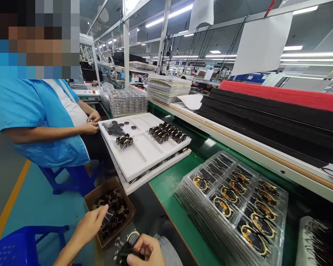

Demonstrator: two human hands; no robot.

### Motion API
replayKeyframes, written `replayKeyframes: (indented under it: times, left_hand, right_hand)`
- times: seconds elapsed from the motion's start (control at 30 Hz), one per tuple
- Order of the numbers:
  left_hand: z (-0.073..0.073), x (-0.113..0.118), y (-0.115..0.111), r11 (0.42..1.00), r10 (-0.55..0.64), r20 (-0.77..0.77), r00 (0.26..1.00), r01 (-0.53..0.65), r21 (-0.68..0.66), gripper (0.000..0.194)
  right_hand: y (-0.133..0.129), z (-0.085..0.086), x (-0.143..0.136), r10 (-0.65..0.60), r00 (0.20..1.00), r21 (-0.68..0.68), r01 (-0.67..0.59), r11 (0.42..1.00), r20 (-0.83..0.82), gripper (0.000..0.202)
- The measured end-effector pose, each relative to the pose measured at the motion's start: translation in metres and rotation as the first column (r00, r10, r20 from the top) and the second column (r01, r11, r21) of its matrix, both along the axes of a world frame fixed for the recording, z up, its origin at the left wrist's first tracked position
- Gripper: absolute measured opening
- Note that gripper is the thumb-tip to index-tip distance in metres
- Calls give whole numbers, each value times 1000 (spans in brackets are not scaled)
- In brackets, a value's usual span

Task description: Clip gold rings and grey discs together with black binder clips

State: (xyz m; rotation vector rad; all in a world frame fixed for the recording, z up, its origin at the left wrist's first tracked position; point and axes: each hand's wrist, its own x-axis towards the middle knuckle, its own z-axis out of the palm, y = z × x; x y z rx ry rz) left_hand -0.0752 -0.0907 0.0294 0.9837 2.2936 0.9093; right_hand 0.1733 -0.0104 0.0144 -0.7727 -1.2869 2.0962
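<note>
My left hand (92, 223) is over the cardboard box (89, 202) of black binder clips (115, 220), its fingers closed at the near side of the pile. Whatever is between those fingertips blends into the clips below. Low in the view, my right hand (148, 251) pinches a gold-rimmed round watch part (132, 237) with a dark piece around it, partly blurred. To the right, a stack of clear plastic trays (183, 192) holds gold-rimmed watch parts (256, 240) in its top compartments.
White foam trays (133, 168) carry binder clips (166, 132) and dark discs (116, 127). At left sits a co-worker (44, 118) in a blue shirt, hands together. A blue stool (22, 245) stands lower left. Black foam sheets (266, 125) line the shelf.
</note>
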Motion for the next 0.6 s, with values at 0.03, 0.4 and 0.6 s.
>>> replayKeyframes:
  times: [0.03, 0.4, 0.6]
  left_hand:
    - [-8, -8, 3, 994, 21, -54, 998, -27, -102, 61]
    - [34, 89, 25, 963, -122, 334, 935, 31, 266, 69]
    - [26, 106, 43, 854, 182, 546, 818, -407, 325, 63]
  right_hand:
    - [1, 3, -4, -47, 999, -37, 46, 998, -19, 62]
    - [-6, -8, -19, -134, 971, 309, 68, 949, 198, 45]
    - [-17, -8, -20, -346, 918, 551, 190, 812, 194, 26]
